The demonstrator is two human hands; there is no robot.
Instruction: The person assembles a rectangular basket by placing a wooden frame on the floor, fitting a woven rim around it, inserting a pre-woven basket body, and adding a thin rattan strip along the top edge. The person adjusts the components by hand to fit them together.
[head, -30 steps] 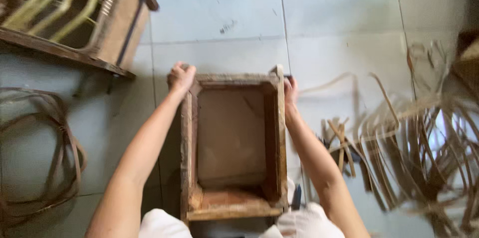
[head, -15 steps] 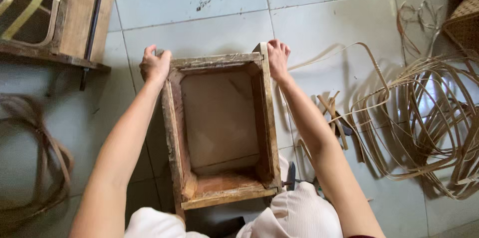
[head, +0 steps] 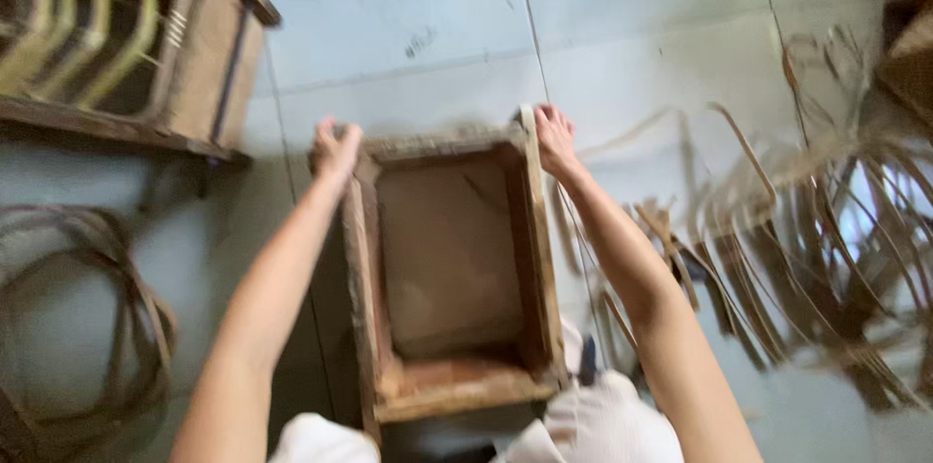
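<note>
- The pale grey tiled floor [head: 408, 26] carries everything here. A moment ago my view sat further to the right; now it has swung back left, so more of the piece at the floor's far left corner shows again.
- That piece is a big weathered wooden frame with yellowish cane slats bent across it [head: 117, 45]. Its inside holds only those slats, as far as I can tell through the blur.
- The open, square, rough brown wooden box frame [head: 452, 269] stands on the floor between my knees, its near side close to my light-coloured trousers [head: 603, 424]. It has barely shifted between my hands, so I judge I am only steadying or adjusting it, not carrying it off. Inside I see nothing but bare brown board.
- A spread of loose tan cane strips [head: 826, 230] lies along the floor's right edge, just beside the box.
- A dark coil of cane [head: 87, 327] lies at the floor's left edge, well apart from the box.
- My left hand [head: 335, 147] is curled over the box's far left corner, fingers closed on the wood.
- My right hand [head: 554, 137] grips the far right corner, fingers wrapped over the top edge, as before.
</note>
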